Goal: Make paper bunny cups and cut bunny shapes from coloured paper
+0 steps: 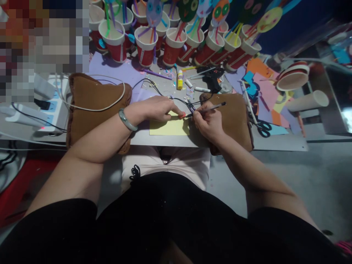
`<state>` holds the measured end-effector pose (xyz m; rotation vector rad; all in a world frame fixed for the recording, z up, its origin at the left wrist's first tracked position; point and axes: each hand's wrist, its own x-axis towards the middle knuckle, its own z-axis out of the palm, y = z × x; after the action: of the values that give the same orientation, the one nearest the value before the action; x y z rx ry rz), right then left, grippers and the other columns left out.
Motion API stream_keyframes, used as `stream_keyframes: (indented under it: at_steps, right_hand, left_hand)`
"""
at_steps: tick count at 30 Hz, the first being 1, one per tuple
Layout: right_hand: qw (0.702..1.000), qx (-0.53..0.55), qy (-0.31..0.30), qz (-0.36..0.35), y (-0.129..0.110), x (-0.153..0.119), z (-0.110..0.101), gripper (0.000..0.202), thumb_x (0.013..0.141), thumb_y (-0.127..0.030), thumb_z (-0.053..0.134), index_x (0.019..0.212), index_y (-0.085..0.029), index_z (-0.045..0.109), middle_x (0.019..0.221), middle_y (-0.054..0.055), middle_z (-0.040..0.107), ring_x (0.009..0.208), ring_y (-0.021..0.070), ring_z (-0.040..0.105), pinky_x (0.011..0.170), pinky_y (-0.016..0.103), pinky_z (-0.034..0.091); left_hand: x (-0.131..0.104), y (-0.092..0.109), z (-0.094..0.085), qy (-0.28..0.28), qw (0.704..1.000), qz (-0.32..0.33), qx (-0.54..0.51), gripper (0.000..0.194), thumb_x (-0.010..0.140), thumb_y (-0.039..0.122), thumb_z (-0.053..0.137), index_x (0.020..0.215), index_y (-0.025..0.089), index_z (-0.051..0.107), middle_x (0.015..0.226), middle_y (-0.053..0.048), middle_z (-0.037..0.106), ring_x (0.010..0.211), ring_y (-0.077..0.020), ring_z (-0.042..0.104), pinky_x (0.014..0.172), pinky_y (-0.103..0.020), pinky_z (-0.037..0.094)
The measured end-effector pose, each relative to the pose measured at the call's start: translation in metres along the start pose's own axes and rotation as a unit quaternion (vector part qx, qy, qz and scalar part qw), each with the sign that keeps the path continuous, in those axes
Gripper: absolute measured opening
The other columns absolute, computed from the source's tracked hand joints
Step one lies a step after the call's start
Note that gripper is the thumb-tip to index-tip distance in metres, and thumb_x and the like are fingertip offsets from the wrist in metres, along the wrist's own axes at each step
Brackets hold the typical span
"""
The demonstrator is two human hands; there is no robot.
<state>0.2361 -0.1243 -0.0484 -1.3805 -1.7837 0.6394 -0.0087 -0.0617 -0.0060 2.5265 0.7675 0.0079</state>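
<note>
Yellow paper (170,128) lies at the table's front edge, partly under my left hand (159,109). An index finger of that hand reaches right, its tip at a small red-orange piece (182,115); whether the piece is gripped or only touched is unclear. My right hand (208,119) is closed around a thin grey pen-like stick (213,107) and a dark-handled tool (190,106), whose tip points towards the red-orange piece. Brown cushions lie under my left forearm (96,99) and my right wrist (233,117).
Red-and-white cups (145,51) with straws and paper faces stand along the back. Behind my hands lie a glue stick (179,80), a black glue gun (213,77) and cables. Black-handled scissors (264,129) and coloured paper scraps (265,88) are at the right, a power strip (55,106) at the left.
</note>
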Motion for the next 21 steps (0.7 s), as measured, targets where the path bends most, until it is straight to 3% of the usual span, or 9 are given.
stream_keyframes:
  at_steps: [2, 5, 8, 11, 15, 21]
  right_hand:
    - [1.000, 0.007, 0.017, -0.012, 0.000, -0.002, -0.001, 0.020, 0.092, -0.036, 0.066, 0.079, -0.027, 0.055, 0.062, -0.003, 0.054, 0.053, 0.0158, 0.051, 0.052, 0.032, 0.046]
    - [0.994, 0.043, 0.095, -0.039, 0.001, -0.003, -0.003, 0.023, 0.094, -0.042, 0.067, 0.080, -0.027, 0.055, 0.065, -0.003, 0.057, 0.053, 0.0154, 0.055, 0.053, 0.031, 0.046]
    - [0.984, 0.091, 0.140, -0.063, 0.000, -0.001, -0.004, 0.019, 0.099, -0.047, 0.060, 0.095, -0.029, 0.059, 0.069, -0.004, 0.061, 0.048, 0.0130, 0.055, 0.047, 0.029, 0.043]
    - [0.995, 0.052, 0.053, -0.064, -0.003, 0.000, -0.005, 0.023, 0.102, -0.049, 0.055, 0.106, -0.027, 0.062, 0.075, -0.002, 0.067, 0.049, 0.0121, 0.056, 0.049, 0.029, 0.043]
    - [0.995, -0.048, -0.073, -0.056, -0.007, 0.002, 0.001, 0.025, 0.088, -0.043, 0.072, 0.103, -0.025, 0.063, 0.080, 0.000, 0.071, 0.065, 0.0159, 0.063, 0.064, 0.031, 0.051]
    - [0.994, -0.076, -0.073, -0.036, -0.002, 0.005, 0.014, 0.026, 0.086, -0.044, 0.075, 0.096, -0.026, 0.059, 0.080, 0.001, 0.071, 0.070, 0.0183, 0.064, 0.067, 0.033, 0.051]
  left_hand:
    - [0.000, -0.001, 0.000, 0.001, 1.000, 0.003, 0.001, 0.055, 0.089, 0.023, 0.059, 0.142, 0.035, 0.068, 0.103, -0.003, 0.082, 0.089, -0.0189, 0.067, 0.083, -0.028, 0.042]
    - [0.000, -0.003, 0.002, 0.007, 1.000, 0.011, -0.001, 0.051, 0.092, 0.026, 0.058, 0.141, 0.034, 0.069, 0.100, -0.003, 0.082, 0.084, -0.0176, 0.067, 0.082, -0.028, 0.042]
    - [0.001, -0.005, 0.004, 0.017, 0.999, 0.030, -0.004, 0.050, 0.091, 0.026, 0.057, 0.139, 0.034, 0.070, 0.099, -0.002, 0.082, 0.084, -0.0163, 0.068, 0.083, -0.027, 0.042]
    - [0.003, -0.006, 0.005, 0.018, 0.999, 0.029, -0.002, 0.051, 0.089, 0.023, 0.058, 0.138, 0.032, 0.071, 0.098, -0.002, 0.081, 0.086, -0.0167, 0.068, 0.083, -0.027, 0.042]
    - [0.006, -0.005, 0.007, 0.022, 1.000, 0.014, 0.010, 0.053, 0.087, 0.019, 0.058, 0.137, 0.030, 0.072, 0.093, -0.004, 0.080, 0.088, -0.0186, 0.069, 0.083, -0.029, 0.042]
    - [0.009, -0.006, 0.016, 0.055, 0.998, 0.018, 0.031, 0.046, 0.089, 0.024, 0.058, 0.132, 0.027, 0.073, 0.095, -0.006, 0.078, 0.093, -0.0227, 0.069, 0.083, -0.032, 0.041]
